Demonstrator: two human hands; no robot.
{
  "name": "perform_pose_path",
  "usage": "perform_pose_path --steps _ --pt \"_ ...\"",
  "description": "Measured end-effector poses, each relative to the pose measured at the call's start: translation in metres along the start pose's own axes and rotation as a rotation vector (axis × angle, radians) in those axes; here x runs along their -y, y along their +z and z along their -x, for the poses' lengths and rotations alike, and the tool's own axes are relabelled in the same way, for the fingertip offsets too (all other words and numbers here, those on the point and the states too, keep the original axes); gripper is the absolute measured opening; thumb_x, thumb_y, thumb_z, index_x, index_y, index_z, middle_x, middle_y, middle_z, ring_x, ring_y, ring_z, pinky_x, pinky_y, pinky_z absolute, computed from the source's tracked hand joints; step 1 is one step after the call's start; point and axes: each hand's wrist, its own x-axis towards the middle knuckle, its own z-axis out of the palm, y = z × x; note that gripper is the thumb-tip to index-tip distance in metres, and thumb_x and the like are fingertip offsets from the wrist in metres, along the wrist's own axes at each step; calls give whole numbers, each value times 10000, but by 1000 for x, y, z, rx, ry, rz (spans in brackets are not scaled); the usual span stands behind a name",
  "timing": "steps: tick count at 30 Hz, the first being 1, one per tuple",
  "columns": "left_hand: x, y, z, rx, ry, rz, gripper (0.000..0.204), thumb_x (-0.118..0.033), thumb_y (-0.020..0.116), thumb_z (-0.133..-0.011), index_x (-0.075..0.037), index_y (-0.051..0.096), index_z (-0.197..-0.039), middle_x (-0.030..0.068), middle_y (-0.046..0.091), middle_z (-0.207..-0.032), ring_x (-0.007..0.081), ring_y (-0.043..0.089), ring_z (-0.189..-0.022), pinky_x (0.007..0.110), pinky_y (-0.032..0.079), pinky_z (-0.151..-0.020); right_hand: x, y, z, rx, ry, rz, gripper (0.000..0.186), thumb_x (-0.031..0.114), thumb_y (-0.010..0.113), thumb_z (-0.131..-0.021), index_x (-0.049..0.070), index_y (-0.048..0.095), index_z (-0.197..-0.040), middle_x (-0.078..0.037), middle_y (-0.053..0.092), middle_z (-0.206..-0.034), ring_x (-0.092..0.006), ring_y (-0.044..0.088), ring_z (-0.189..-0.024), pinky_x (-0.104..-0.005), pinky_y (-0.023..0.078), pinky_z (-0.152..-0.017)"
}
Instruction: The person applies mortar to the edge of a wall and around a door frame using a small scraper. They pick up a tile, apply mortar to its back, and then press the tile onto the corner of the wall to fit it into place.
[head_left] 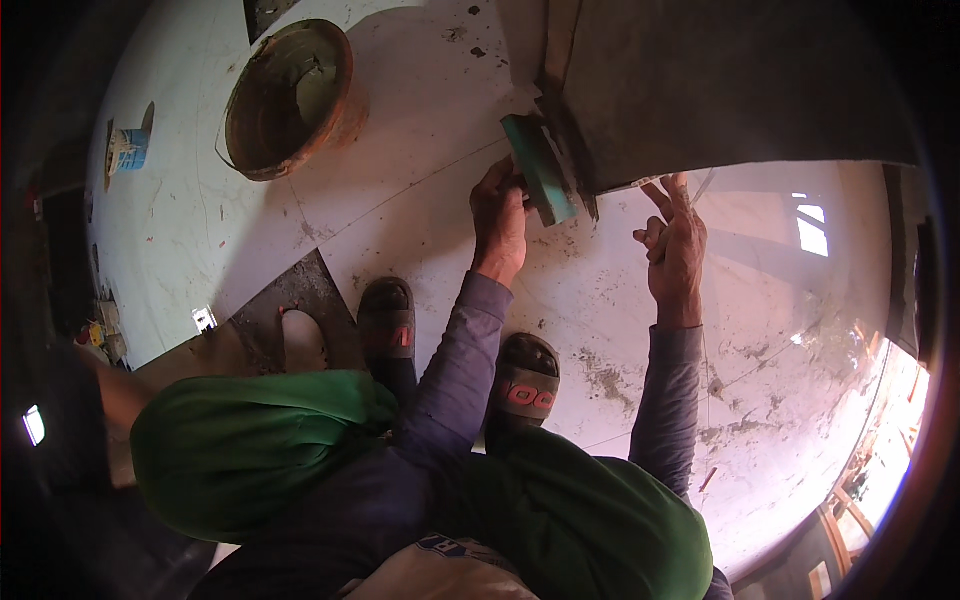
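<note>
My left hand (503, 215) is closed round the back of a green float (541, 172), a flat plastering tool. Its face is turned toward the dirty, mortar-marked end of a dark grey slab or wall (740, 80). Whether the float touches that end, I cannot tell. My right hand (674, 250) is at the slab's lower edge, two fingers stretched and apart with their tips at the edge, the others bent. Nothing shows plainly in it.
A bucket (345, 105) with grey mortar inside stands on the pale tiled floor (420, 230) at upper left. Farther left is a small blue container (130, 150). My sandalled feet (528, 375) are below my hands. A dark gap (285, 310) breaks the tiles. Mortar crumbs lie about.
</note>
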Motion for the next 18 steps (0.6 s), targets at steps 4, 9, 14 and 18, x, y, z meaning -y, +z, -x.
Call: perform_pose_path --steps 4,9,14,18 --pt "13 0 -7 -20 -2 -61 311 -77 561 -965 -6 673 -1246 33 694 -1096 116 661 -944 279 535 -825 -2 2 3 24 7 -12 693 492 672 -1005 -83 586 -1383 -285 652 -1342 -54 423 -486 -279 533 -607" --pt "30 0 -55 9 237 -287 275 -86 605 -954 24 714 -1181 48 722 -1002 156 673 -935 305 534 -819 1 -2 3 31 10 4 674 476 660 -1014 -75 584 -1395 -280 651 -1350 -57 426 -495 -280 538 -615" --pt "32 4 -89 -110 439 -511 292 -144 631 -942 4 732 -1172 132 768 -981 211 714 -908 337 543 -823 -1 1 3 70 -21 -17 655 476 684 -1001 -75 612 -1347 -286 652 -1342 -61 438 -499 -283 543 -621" --pt "29 7 -84 -44 464 -675 344 -191 629 -924 3 729 -1189 186 769 -1005 276 741 -920 372 555 -842 0 3 2 23 12 -10 661 478 688 -998 -83 611 -1339 -289 654 -1334 -59 439 -498 -285 544 -624"
